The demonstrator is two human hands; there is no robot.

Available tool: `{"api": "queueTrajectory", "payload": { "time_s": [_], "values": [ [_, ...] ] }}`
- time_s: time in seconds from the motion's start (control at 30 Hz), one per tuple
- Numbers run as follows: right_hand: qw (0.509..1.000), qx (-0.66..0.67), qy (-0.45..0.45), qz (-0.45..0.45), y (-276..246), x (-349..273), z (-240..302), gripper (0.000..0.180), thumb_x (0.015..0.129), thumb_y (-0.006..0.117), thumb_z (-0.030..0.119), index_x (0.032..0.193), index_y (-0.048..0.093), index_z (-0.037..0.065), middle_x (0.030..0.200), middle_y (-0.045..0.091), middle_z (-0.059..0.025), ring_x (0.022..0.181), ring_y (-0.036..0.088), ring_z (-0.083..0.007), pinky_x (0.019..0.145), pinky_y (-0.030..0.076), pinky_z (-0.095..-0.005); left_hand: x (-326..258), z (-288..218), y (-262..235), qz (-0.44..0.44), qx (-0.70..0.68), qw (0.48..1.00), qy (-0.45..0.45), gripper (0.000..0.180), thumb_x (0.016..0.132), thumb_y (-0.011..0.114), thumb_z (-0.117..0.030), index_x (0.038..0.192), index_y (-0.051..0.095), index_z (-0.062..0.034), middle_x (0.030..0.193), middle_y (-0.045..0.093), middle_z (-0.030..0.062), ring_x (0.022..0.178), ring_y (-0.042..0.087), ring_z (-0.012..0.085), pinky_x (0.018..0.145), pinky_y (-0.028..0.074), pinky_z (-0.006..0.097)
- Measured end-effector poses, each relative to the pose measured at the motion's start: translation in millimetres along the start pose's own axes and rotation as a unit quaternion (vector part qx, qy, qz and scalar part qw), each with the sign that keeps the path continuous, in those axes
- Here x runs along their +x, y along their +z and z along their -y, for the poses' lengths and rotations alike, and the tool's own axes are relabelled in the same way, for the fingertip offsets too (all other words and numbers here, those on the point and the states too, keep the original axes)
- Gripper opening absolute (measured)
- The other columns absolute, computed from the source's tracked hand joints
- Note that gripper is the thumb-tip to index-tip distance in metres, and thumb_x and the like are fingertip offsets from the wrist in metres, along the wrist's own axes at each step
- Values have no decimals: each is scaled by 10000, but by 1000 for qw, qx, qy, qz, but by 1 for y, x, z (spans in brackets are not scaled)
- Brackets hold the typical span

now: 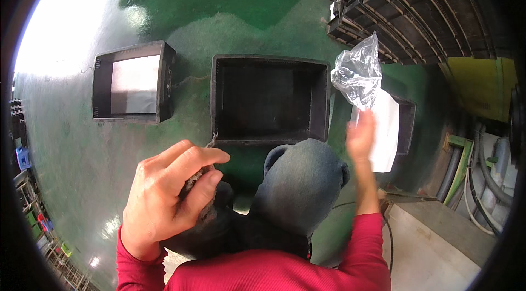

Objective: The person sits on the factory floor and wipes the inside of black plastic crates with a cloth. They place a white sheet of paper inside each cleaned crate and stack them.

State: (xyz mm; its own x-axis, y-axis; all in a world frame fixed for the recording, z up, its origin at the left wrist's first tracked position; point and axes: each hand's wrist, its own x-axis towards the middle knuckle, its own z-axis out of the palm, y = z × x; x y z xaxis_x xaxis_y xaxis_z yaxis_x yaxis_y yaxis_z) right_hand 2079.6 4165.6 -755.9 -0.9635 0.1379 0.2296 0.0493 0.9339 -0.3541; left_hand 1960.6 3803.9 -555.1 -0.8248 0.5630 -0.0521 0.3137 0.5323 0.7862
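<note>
A wad of grey, shaggy material like a rag or wire wool point(201, 184) is gripped in my left hand point(170, 187), its thumb and fingers curled round it. A loose strand sticks up past the fingers. My right hand point(361, 137) is stretched out on the right, its fingers smeared by motion. Its fingertips meet the lower end of a crumpled clear plastic bag point(359, 72), but whether they grip it is not clear. Beside this hand, a white sheet point(386, 132) lies partly over a dark crate point(406, 127).
A black plastic crate point(269, 141) stands on the green floor point(192, 33) before my knees. Another crate point(163, 83), with a pale sheet point(134, 84) inside, is on the left. Stacked black crates point(416, 12) stand far right. Hoses point(482, 176) and a pale surface point(427, 247) lie near right.
</note>
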Motion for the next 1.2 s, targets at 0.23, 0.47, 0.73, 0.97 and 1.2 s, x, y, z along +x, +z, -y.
{"api": "queueTrajectory", "payload": {
  "time_s": [0.23, 0.47, 0.73, 0.97, 1.2],
  "values": [
    [959, 35, -53, 277, 81, -30, 62, 339, 775, 636, 200, 1064, 560, 39, 1075, 581, -82, 1032, 543, -217, 829, 425, -386, -8, -3, -4, -10, -13, 999, 29, 153, 744, 631, -42, 896, 619, -26, 688, 561, 97, 561, 549, 244, 520, 437, 317],
    [987, 127, 57, 83, 15, 68, 72, 215, 819, 637, 248, 815, 606, 35, 757, 626, -74, 668, 605, -224, 572, 438, -330, -23, -1, -14, -3, -33, 999, 40, 171, 721, 590, -19, 886, 629, 6, 707, 589, 112, 601, 580, 230, 556, 454, 302],
    [621, 600, 495, 95, 31, 71, 46, 536, 921, 459, 426, 1148, 552, -50, 1036, 632, -128, 932, 606, -233, 851, 461, -319, -31, -1, -18, -24, -55, 993, 98, 141, 756, 636, -57, 891, 605, -31, 674, 541, 81, 557, 544, 243, 497, 437, 343],
    [585, 600, 532, 121, 39, 4, 30, 564, 918, 448, 454, 1154, 548, -48, 1067, 619, -144, 946, 605, -248, 854, 463, -336, -34, 3, -21, -41, -51, 995, 77, 150, 765, 613, -40, 914, 613, -26, 698, 566, 93, 586, 581, 225, 528, 457, 316],
    [592, 580, 547, 119, 56, 6, 13, 591, 914, 438, 482, 1160, 545, -45, 1098, 605, -160, 959, 604, -262, 857, 465, -352, -32, 4, -19, -38, -56, 996, 56, 155, 777, 597, -26, 930, 618, -16, 727, 580, 98, 608, 594, 226, 554, 469, 303]
  ]
}}
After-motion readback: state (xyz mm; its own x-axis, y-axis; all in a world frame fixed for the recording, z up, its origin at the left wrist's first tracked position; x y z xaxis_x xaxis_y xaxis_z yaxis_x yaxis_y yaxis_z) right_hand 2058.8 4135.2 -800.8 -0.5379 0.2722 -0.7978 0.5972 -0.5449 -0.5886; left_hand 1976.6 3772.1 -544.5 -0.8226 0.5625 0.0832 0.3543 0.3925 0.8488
